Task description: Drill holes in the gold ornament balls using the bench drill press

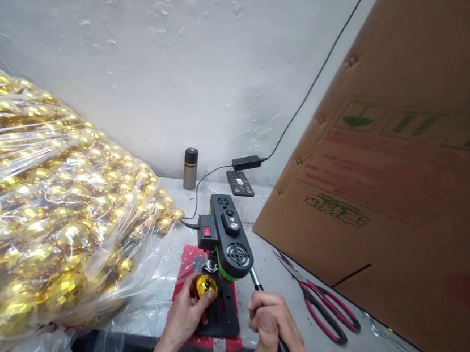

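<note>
On the bench [273,277], low centre: gold mirror-faceted ball [206,285] in the left hand [190,307], right hand [276,328] on the lever [257,285].

I've got the ball just left of the black machine [231,236]'s lower end, over its base plate [221,326], touching or not I can't call; left thumb and fingers close around it, right fist wraps the lever's black grip. Light and rigid, I'd judge, probably a hollow shell, facets slick and easy to scuff or dent, so I'd cup its sides with the finger pads, no hard squeeze. Blind spots: the ball's underside is out of my sight, the machine's housing covers the lever's upper end, and the bottom edge crops the right arm.
</note>
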Motion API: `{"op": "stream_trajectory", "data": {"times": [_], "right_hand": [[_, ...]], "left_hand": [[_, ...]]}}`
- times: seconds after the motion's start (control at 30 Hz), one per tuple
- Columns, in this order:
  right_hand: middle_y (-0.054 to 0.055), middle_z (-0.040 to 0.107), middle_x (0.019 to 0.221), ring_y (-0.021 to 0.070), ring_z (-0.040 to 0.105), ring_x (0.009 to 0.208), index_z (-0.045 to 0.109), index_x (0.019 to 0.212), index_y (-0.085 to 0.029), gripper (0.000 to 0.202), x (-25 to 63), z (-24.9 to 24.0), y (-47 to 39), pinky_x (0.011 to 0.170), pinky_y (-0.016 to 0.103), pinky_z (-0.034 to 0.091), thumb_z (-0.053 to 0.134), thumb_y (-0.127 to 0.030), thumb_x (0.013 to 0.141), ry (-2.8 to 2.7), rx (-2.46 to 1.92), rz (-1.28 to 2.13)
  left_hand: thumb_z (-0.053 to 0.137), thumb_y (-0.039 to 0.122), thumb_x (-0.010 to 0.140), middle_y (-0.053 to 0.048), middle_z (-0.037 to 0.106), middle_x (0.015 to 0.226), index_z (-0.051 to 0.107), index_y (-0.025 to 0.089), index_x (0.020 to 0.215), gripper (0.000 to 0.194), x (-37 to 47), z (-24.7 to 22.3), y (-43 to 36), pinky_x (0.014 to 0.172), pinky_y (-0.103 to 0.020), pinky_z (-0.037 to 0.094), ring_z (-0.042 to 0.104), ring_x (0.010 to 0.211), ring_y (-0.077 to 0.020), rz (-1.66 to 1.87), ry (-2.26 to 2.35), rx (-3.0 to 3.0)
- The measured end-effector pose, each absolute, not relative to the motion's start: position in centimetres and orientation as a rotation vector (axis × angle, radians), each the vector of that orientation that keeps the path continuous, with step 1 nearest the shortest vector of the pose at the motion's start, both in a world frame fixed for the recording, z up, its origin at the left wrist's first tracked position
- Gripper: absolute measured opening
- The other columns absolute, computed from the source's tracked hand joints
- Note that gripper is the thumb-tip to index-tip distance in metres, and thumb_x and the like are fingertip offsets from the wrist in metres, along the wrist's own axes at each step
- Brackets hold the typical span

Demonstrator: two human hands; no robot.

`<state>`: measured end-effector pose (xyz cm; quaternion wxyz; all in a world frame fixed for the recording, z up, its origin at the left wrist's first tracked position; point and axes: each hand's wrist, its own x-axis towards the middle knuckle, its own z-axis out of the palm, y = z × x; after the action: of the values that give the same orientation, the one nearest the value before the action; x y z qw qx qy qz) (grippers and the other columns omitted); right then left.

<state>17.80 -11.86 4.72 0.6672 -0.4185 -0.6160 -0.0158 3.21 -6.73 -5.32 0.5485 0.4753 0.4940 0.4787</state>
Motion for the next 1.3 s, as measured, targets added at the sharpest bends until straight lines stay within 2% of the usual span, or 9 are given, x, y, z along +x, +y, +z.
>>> {"op": "stream_trajectory", "data": {"times": [0.1, 0.2, 0.27, 0.33, 0.5, 0.77, 0.93, 1.1, 1.3], "right_hand": [[-0.002, 0.059, 0.074, 0.0104, 0.062, 0.065, 0.054, 0.079, -0.022, 0.030, 17.8, 4.7, -11.9, 0.060, 0.022, 0.049, 0.048, -0.014, 0.107, -1.395, -0.940, -0.048], [-0.002, 0.060, 0.075, 0.0103, 0.061, 0.064, 0.056, 0.080, -0.022, 0.029, 17.9, 4.7, -12.0, 0.059, 0.022, 0.048, 0.048, -0.014, 0.106, -1.397, -0.945, -0.043], [-0.001, 0.061, 0.075, 0.0110, 0.062, 0.064, 0.057, 0.080, -0.022, 0.028, 18.0, 4.7, -12.1, 0.058, 0.023, 0.048, 0.049, -0.013, 0.105, -1.413, -0.945, -0.037], [-0.001, 0.061, 0.075, 0.0120, 0.063, 0.064, 0.057, 0.080, -0.022, 0.027, 18.1, 4.7, -12.1, 0.058, 0.024, 0.048, 0.049, -0.013, 0.104, -1.425, -0.952, -0.030], [-0.001, 0.060, 0.073, 0.0121, 0.063, 0.064, 0.057, 0.082, -0.022, 0.028, 18.2, 4.8, -12.1, 0.061, 0.024, 0.051, 0.047, -0.015, 0.106, -1.428, -0.948, -0.048], [-0.003, 0.060, 0.074, 0.0095, 0.058, 0.059, 0.054, 0.077, -0.023, 0.032, 17.7, 3.1, -11.8, 0.057, 0.022, 0.047, 0.047, -0.023, 0.109, -1.356, -0.967, -0.085], [-0.006, 0.055, 0.069, 0.0087, 0.051, 0.057, 0.051, 0.075, -0.024, 0.037, 17.0, 2.3, -10.9, 0.076, 0.027, 0.054, 0.043, -0.026, 0.111, -1.291, -0.930, -0.176], [-0.005, 0.051, 0.069, 0.0093, 0.049, 0.057, 0.047, 0.076, -0.024, 0.033, 16.6, 1.9, -10.5, 0.062, 0.026, 0.047, 0.042, -0.023, 0.109, -1.241, -0.895, -0.162], [-0.005, 0.046, 0.072, 0.0084, 0.046, 0.058, 0.042, 0.075, -0.024, 0.035, 16.2, 1.4, -10.3, 0.059, 0.022, 0.046, 0.041, -0.022, 0.109, -1.216, -0.881, -0.160]], "left_hand": [[0.080, 0.056, 0.083, 0.002, 0.073, 0.062, 0.068, 0.025, 0.123, 0.052, 3.1, -5.1, -6.9, 0.043, -0.030, 0.047, 0.062, 0.040, -0.0211, 1.048, 1.168, 1.242], [0.082, 0.046, 0.079, -0.006, 0.083, 0.089, 0.070, 0.026, 0.124, 0.050, 3.3, -4.7, -6.9, 0.065, -0.037, 0.059, 0.077, 0.069, -0.0295, 1.035, 1.266, 1.455], [0.081, 0.038, 0.077, -0.009, 0.084, 0.107, 0.070, 0.027, 0.127, 0.053, 3.7, -4.5, -6.9, 0.079, -0.041, 0.060, 0.080, 0.092, -0.0345, 0.942, 1.342, 1.608], [0.078, 0.032, 0.077, -0.010, 0.083, 0.112, 0.068, 0.026, 0.129, 0.053, 4.1, -4.5, -6.8, 0.086, -0.043, 0.058, 0.079, 0.101, -0.0360, 0.849, 1.395, 1.728], [0.078, 0.026, 0.073, -0.012, 0.079, 0.114, 0.070, 0.022, 0.119, 0.046, 4.6, -5.1, -6.1, 0.097, -0.051, 0.054, 0.072, 0.108, -0.0369, 0.887, 1.350, 1.985], [0.078, 0.022, 0.073, -0.011, 0.076, 0.116, 0.068, 0.023, 0.119, 0.047, 4.3, -5.5, -5.9, 0.099, -0.052, 0.052, 0.068, 0.110, -0.0366, 0.813, 1.334, 1.971], [0.079, 0.022, 0.072, -0.011, 0.076, 0.115, 0.069, 0.022, 0.119, 0.047, 4.4, -5.6, -5.9, 0.098, -0.051, 0.052, 0.068, 0.109, -0.0367, 0.840, 1.335, 1.968], [0.080, 0.024, 0.073, -0.012, 0.076, 0.116, 0.070, 0.021, 0.119, 0.048, 4.4, -5.3, -5.9, 0.100, -0.053, 0.052, 0.067, 0.111, -0.0377, 0.810, 1.329, 1.926], [0.079, 0.023, 0.072, -0.012, 0.077, 0.116, 0.070, 0.023, 0.119, 0.048, 4.4, -5.4, -5.9, 0.100, -0.052, 0.051, 0.069, 0.109, -0.0370, 0.851, 1.305, 1.931]]}}
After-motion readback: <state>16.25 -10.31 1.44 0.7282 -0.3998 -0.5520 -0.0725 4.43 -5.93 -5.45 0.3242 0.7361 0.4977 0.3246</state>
